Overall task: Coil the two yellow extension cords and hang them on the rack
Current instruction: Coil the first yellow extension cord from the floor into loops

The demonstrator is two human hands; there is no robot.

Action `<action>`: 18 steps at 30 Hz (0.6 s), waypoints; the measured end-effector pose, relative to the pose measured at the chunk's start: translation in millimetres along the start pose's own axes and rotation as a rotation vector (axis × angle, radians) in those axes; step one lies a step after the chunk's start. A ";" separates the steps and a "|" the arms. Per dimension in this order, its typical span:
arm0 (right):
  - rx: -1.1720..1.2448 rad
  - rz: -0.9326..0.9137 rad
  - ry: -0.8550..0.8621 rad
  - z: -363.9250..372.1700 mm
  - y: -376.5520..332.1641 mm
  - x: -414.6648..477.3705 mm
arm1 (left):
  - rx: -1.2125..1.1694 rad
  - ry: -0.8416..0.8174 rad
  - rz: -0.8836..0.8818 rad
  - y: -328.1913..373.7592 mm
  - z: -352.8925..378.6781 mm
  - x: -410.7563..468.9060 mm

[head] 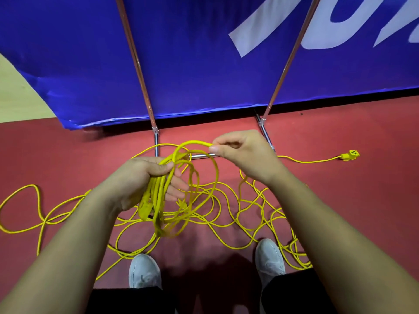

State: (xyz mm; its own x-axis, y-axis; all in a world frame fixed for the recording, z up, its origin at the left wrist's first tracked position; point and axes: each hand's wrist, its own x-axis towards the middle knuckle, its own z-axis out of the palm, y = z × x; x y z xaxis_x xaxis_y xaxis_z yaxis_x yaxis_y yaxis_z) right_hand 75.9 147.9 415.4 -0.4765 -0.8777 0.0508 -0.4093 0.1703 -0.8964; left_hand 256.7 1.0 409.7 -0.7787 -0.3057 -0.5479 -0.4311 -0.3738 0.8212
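Observation:
My left hand point(145, 177) grips several hanging loops of yellow extension cord point(162, 211) gathered into a coil. My right hand point(244, 152) pinches the same cord point(195, 142) a little higher and to the right, so it arches between both hands. Loose yellow cord point(238, 214) lies tangled on the red floor below, running out left and right. A yellow socket end point(350, 154) rests on the floor at the right. The metal rack point(145, 87) stands just ahead, two slanted poles joined by a low crossbar; its top is out of view.
A blue banner point(204, 64) with white lettering hangs behind the rack poles. My two grey shoes point(144, 271) stand among the cord strands on the red floor point(68, 150). A strip of light wooden floor point(20, 96) shows at the far left.

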 end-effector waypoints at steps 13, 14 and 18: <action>-0.234 -0.153 -0.201 15.6 3.6 -5.2 | -0.046 -0.137 0.036 1.9 12.3 1.0; -0.232 -0.185 -0.223 21.1 0.3 -6.5 | -0.027 -0.139 0.040 0.5 12.8 1.9; -0.094 -0.051 -0.245 13.7 5.6 -3.2 | -0.054 -0.120 0.105 -1.1 10.1 4.4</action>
State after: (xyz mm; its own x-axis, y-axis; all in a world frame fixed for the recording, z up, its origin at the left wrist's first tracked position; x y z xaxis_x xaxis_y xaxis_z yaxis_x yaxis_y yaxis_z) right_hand 85.8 145.6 404.2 -0.2556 -0.9665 -0.0229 -0.5040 0.1534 -0.8499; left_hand 249.1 8.8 407.9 -0.8686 -0.2398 -0.4337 -0.3218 -0.3928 0.8615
